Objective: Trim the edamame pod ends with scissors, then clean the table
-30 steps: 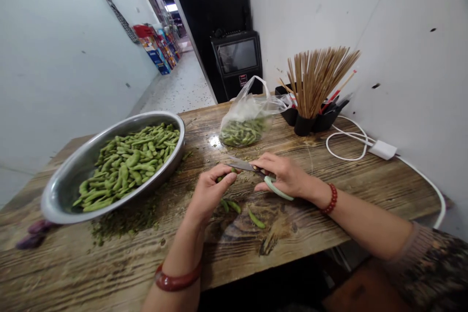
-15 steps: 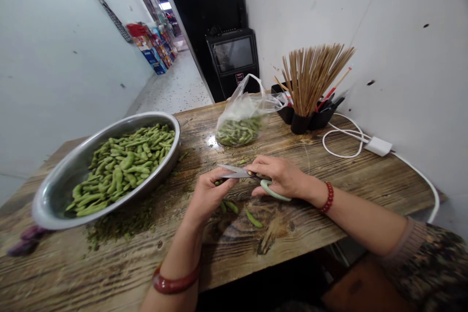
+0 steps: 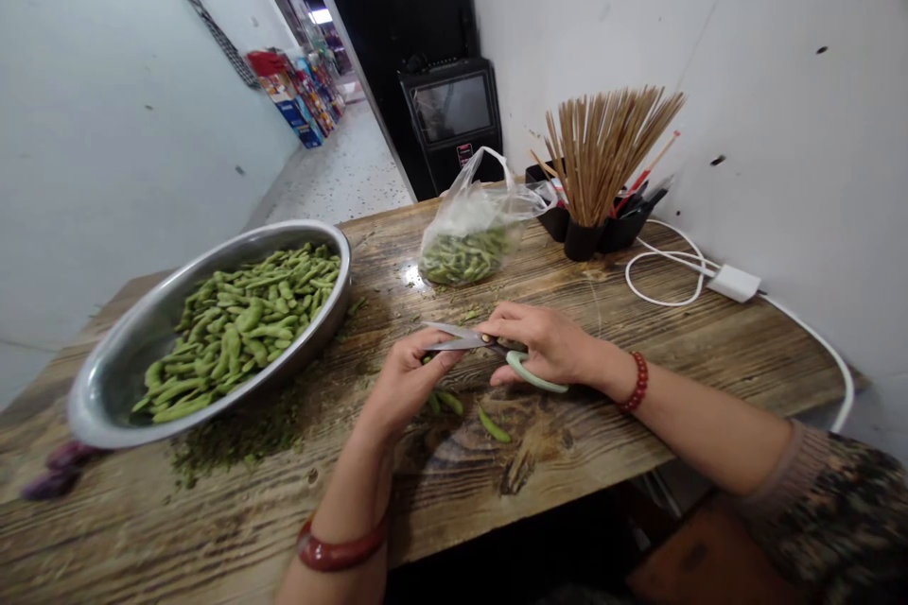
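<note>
My right hand (image 3: 543, 342) is closed round the pale green handles of a pair of scissors (image 3: 460, 340), whose blades are parted and point left. The blade tips reach my left hand (image 3: 408, 373), which is pinched closed on an edamame pod, mostly hidden by the fingers. Below the hands, a few loose edamame pods (image 3: 493, 425) lie on the wooden table (image 3: 482, 510). To the left, a large metal basin (image 3: 99, 397) holds a heap of edamame pods (image 3: 241, 331).
A clear plastic bag (image 3: 468, 246) of pods stands beyond my hands. Behind it, a black holder (image 3: 583, 242) carries many thin wooden sticks (image 3: 602, 151). A white cable with an adapter (image 3: 735, 284) lies at right. Trimmings (image 3: 234, 440) and purple objects (image 3: 61, 471) lie by the basin.
The view has shifted very slightly. Both hands and the scissors hold nearly the same pose, with the blades still parted at the left fingers.
</note>
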### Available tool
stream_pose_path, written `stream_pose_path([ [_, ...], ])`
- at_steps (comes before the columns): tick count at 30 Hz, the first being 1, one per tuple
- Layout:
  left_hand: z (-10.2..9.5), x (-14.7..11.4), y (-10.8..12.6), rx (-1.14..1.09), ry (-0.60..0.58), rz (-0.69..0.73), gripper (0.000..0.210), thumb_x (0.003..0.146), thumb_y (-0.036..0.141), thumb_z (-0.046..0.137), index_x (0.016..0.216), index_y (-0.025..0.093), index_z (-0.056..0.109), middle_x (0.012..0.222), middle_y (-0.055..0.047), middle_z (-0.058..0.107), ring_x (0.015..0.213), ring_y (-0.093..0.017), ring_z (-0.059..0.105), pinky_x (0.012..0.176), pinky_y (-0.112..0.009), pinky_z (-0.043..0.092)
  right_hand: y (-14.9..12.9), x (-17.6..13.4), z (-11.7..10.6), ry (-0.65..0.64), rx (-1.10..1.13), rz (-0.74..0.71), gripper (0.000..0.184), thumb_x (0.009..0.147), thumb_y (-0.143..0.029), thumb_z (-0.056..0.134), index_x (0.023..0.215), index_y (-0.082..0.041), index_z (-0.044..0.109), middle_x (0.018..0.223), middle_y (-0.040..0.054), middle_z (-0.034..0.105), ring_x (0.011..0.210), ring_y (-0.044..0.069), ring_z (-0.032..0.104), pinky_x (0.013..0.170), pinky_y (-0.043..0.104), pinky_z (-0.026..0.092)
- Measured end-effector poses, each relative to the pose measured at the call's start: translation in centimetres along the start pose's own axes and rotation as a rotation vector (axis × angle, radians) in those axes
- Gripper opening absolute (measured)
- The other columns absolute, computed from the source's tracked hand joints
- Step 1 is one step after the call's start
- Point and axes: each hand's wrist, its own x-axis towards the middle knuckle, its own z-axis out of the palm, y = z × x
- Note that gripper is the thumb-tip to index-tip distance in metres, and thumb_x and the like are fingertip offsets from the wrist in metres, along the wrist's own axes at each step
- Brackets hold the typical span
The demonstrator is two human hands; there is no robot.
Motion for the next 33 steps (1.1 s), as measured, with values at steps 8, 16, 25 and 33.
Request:
stream_pose_path([
  [8, -0.3, -0.1, 0.6, 0.038, -0.026, 0.026, 0.015, 0.080, 0.028, 0.063, 0.074, 0.020, 0.075, 0.068, -0.004, 0.063, 0.071, -0.018, 0.056, 0.067, -0.027, 0.043, 0.3, 0.0, 0.1, 0.005, 0.026, -0.017, 0.051, 0.077, -0.045, 0.071, 0.117, -0.016, 0.060, 0.095, 0.0077, 0.059, 0.080, 0.017, 0.057, 0.069, 0.027, 0.046],
  [16, -0.1, -0.1, 0.2, -0.028, -0.003, -0.048, 0.016, 0.079, 0.032, 0.065, 0.078, 0.020, 0.076, 0.067, -0.003, 0.065, 0.075, -0.021, 0.058, 0.071, -0.029, 0.044, 0.4, -0.1, 0.1, -0.004, 0.015, -0.012, 0.043, 0.081, -0.044, 0.067, 0.112, -0.015, 0.061, 0.094, 0.0074, 0.060, 0.077, 0.017, 0.057, 0.066, 0.026, 0.045],
  [25, -0.3, 0.2, -0.4, -0.381, 0.261, -0.169, 0.017, 0.069, 0.027, 0.075, 0.079, 0.017, 0.066, 0.058, 0.004, 0.051, 0.051, -0.007, 0.039, 0.046, -0.018, 0.029, 1.3, 0.0, 0.4, 0.149, 0.001, 0.067, 0.044, 0.081, -0.042, 0.068, 0.114, -0.013, 0.060, 0.090, 0.0076, 0.059, 0.081, 0.019, 0.057, 0.072, 0.029, 0.047],
  [33, -0.4, 0.3, -0.2, -0.645, 0.217, -0.206, 0.028, 0.071, 0.029, 0.074, 0.073, 0.016, 0.050, 0.064, 0.002, 0.056, 0.042, -0.002, 0.034, 0.040, -0.015, 0.019, 0.6, -0.1, 0.6, 0.120, -0.009, 0.072, 0.059, 0.077, -0.048, 0.070, 0.123, -0.014, 0.054, 0.100, 0.0099, 0.057, 0.083, 0.019, 0.056, 0.073, 0.032, 0.049],
])
